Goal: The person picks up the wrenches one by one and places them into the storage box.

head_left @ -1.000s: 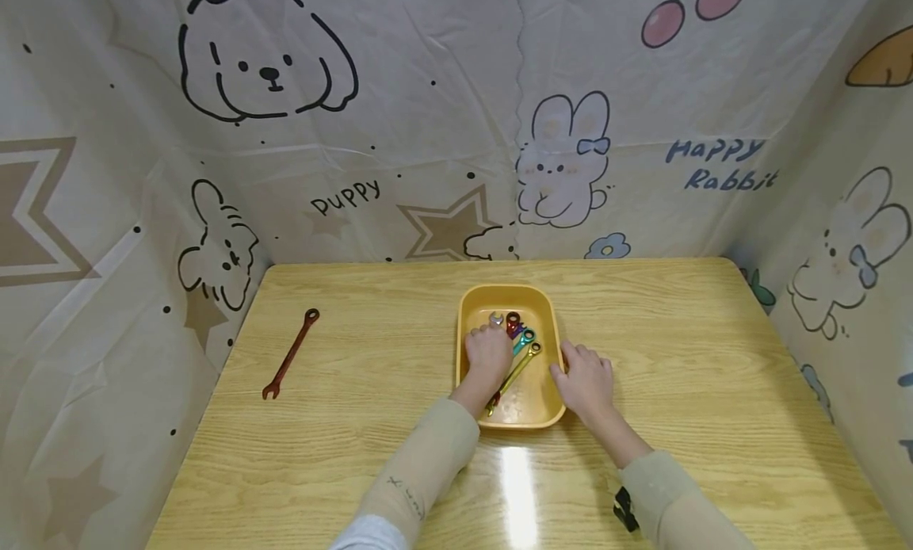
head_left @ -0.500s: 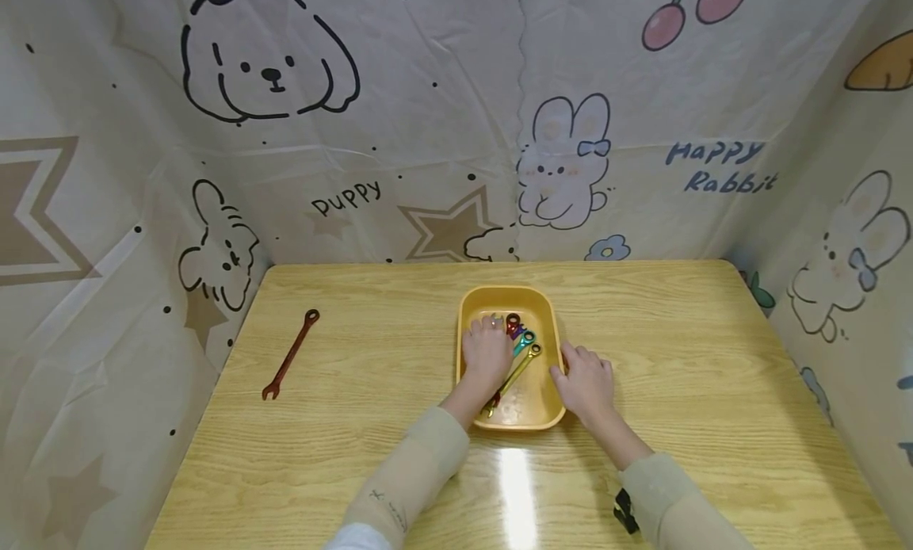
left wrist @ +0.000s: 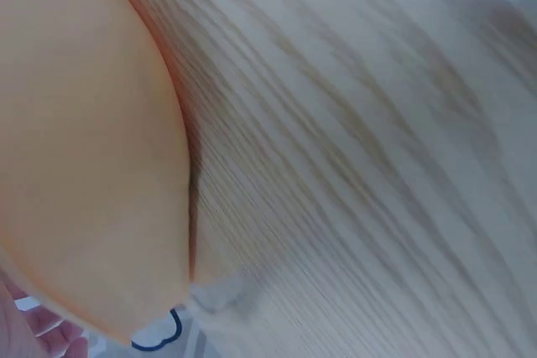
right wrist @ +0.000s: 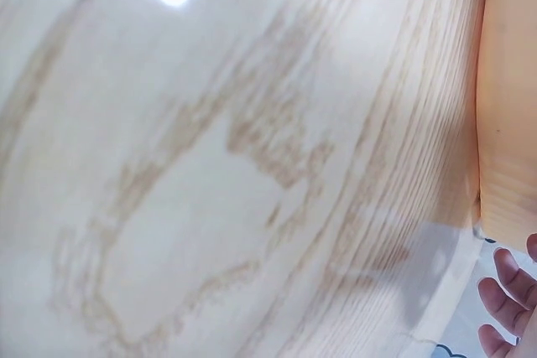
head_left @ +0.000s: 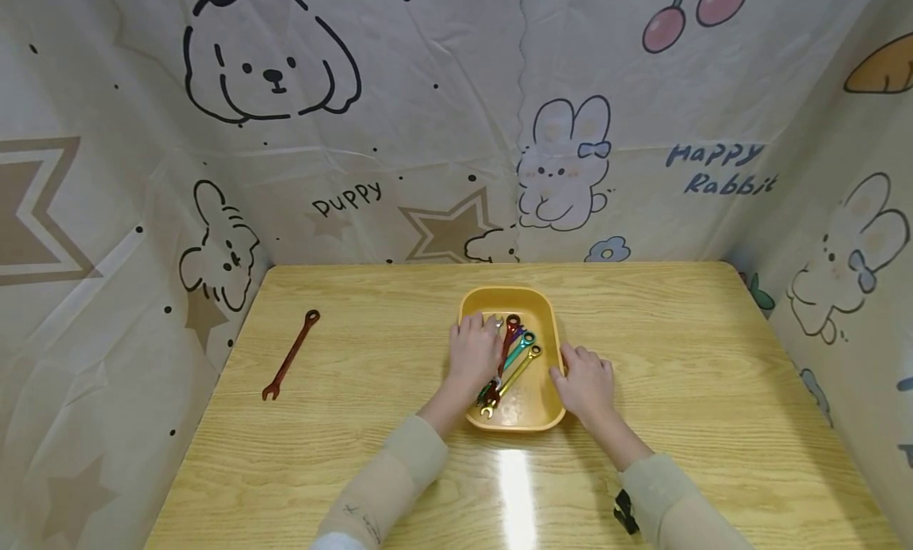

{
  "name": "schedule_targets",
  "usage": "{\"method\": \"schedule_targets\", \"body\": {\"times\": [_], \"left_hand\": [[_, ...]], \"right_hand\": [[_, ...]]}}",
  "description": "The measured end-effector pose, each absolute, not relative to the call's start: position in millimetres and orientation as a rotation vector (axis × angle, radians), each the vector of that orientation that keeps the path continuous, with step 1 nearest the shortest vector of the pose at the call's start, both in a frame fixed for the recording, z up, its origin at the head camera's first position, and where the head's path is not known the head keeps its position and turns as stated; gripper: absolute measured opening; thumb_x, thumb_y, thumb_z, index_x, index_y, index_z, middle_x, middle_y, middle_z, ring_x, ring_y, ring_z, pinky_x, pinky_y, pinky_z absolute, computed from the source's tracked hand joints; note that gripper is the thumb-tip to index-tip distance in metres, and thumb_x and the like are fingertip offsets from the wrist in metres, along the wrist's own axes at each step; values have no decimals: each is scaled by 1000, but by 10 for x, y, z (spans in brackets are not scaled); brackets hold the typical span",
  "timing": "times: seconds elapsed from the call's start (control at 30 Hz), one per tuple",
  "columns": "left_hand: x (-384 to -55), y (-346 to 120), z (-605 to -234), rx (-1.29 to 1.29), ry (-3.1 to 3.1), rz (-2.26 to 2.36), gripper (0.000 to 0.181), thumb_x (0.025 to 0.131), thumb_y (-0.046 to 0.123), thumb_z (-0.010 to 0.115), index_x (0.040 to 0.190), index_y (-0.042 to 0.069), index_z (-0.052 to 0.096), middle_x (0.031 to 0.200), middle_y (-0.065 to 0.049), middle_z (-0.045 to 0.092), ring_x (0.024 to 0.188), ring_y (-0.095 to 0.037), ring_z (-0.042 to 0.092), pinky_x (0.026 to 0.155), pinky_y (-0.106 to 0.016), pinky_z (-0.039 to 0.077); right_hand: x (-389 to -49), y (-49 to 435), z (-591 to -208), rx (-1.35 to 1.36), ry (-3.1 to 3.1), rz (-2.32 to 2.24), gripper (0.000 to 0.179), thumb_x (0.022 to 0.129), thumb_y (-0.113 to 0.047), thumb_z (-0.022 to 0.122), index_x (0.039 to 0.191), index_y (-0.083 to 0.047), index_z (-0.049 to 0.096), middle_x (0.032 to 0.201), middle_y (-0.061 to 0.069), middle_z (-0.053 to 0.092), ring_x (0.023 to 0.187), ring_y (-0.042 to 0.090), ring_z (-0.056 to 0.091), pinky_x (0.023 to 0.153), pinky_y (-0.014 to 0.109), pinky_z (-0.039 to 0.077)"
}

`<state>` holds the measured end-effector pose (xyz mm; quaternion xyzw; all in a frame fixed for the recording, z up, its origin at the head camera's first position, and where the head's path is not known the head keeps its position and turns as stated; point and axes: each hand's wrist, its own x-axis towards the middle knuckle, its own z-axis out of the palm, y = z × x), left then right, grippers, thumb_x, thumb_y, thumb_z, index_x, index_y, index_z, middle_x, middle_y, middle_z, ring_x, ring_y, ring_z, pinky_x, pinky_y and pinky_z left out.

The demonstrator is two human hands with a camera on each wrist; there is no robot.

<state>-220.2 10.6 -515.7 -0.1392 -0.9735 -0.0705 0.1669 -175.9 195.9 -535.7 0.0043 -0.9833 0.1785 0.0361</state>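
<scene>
In the head view a yellow tray (head_left: pixel 538 403) stands at the middle of the table, holding several colourful ratchet wrenches, among them a yellow wrench (head_left: pixel 525 365), a teal wrench (head_left: pixel 517 350) and a red wrench (head_left: pixel 506 345). My left hand (head_left: pixel 474 352) reaches over the tray's left side, fingers bent down beside a silver open wrench end (head_left: pixel 498 323). Its fingertips are hidden, and I cannot tell whether they hold a wrench. My right hand (head_left: pixel 588 382) holds the tray's right rim, thumb over the edge and fingers outside. Both wrist views show table, tray wall and some fingers (right wrist: pixel 503 299).
Alone at the table's left lies a dark red wrench (head_left: pixel 291 356). A cloth (head_left: pixel 428 138) printed with cartoon animals surrounds the back and sides of the wooden table (head_left: pixel 678 320). Near the right sleeve there is a small black object (head_left: pixel 624 511).
My left hand and forearm have shifted left, from over the wrenches to the tray's left rim, so more of the red wrench and the lower wrench ends show. The right hand stays put.
</scene>
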Motion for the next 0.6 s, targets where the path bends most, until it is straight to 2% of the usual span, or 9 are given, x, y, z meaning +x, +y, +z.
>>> {"method": "schedule_targets", "body": {"times": [0.27,0.6], "left_hand": [[-2146,-80,-5131,-427,-2744,-241,28,84,28,61,105,10,65,97,-6,58,87,-21,52,76,-35,40],[-2109,-319,-5111,-429,-2711,-339,30,86,25,60,110,8,64,103,-8,58,95,-23,52,84,-37,40]], "right_hand": [[-1746,1951,-5329,12,-3029,536,30,86,-30,54,108,-9,55,100,16,59,96,35,52,88,53,32],[-1749,1952,-5334,15,-3045,504,33,87,-31,52,111,-9,54,104,17,59,98,36,52,88,54,32]]}}
